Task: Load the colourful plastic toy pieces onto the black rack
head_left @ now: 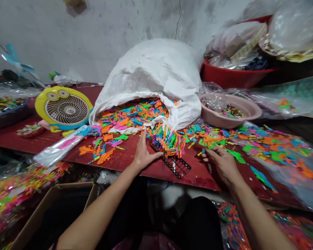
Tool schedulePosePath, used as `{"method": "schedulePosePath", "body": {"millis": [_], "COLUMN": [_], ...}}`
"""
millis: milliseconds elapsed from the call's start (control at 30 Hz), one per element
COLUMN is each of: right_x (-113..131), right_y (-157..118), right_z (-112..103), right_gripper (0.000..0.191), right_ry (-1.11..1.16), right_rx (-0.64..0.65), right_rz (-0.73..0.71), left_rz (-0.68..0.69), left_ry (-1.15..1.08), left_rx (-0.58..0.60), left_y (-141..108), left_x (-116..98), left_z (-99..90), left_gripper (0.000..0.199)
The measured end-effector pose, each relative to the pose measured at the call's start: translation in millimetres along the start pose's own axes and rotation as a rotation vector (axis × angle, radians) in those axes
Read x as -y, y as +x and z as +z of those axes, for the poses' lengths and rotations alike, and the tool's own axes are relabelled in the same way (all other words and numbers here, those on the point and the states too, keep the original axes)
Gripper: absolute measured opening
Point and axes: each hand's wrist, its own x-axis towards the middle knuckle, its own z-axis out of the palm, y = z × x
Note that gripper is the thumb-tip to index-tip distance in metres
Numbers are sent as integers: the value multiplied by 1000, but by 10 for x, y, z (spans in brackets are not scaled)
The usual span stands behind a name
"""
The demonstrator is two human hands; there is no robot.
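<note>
My left hand spans the left end of a black grid rack, thumb and fingers spread around it. Small bright plastic toys stand packed in the rack's far part, while its near cells show bare. To the right, my right hand is closed in a pinch on a small blue-and-yellow toy piece just above the red table. Beyond both hands, a big white sack lies with its mouth open, and orange, blue, green and pink toy pistols spill from it.
A yellow cartoon fan stands left, behind a plastic-bag stack. Right of the sack are a pink basin and a red tub. More toys lie on plastic at right. A cardboard box sits below the table edge.
</note>
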Motion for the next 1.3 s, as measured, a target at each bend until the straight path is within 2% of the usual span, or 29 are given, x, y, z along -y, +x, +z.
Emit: {"method": "schedulePosePath", "body": {"millis": [67, 200, 367, 433, 533, 600, 700, 767, 867, 1033, 1133, 1300], "right_x": [-46, -202, -301, -298, -279, -261, -234, -229, -267, -391, -433, -399], "right_y": [-108, -186, -178, -180, -220, -295, -483, -624, -791, -894, -905, -944], "right_z": [66, 149, 148, 135, 120, 127, 191, 265, 387, 536, 594, 652], "right_gripper": [40, 35, 34, 39, 43, 45, 49, 49, 49, 44, 44, 40], "right_ry": [44, -152, -424, -514, -585, -553, -372, -256, -203, -252, -356, -589], "right_rx": [26, 14, -28, -40, -60, -104, -152, -126, -93, -75, -63, -59], "right_rz": [40, -33, -190, -247, -258, -221, -88, -6, 24, -48, -115, -373], "left_rz": [-68, -121, -150, -166, -228, -287, -355, -375, -366, -363, -368, -344], "left_ry": [-91, -267, -234, -169, -50, 20, 89, 119, 119, 109, 135, 177], "left_rx": [87, 181, 84, 43, -17, -55, -77, -76, -84, -93, -104, -115], "left_y": [65, 49, -99, -179, -329, -441, -594, -664, -709, -711, -724, -758], "left_x": [46, 125, 147, 84, -65, -161, -247, -268, -278, -298, -304, -283], "left_z": [10, 81, 164, 173, 178, 189, 214, 227, 236, 247, 265, 305], "left_gripper": [124, 113, 96, 92, 89, 85, 83, 84, 86, 92, 95, 95]}}
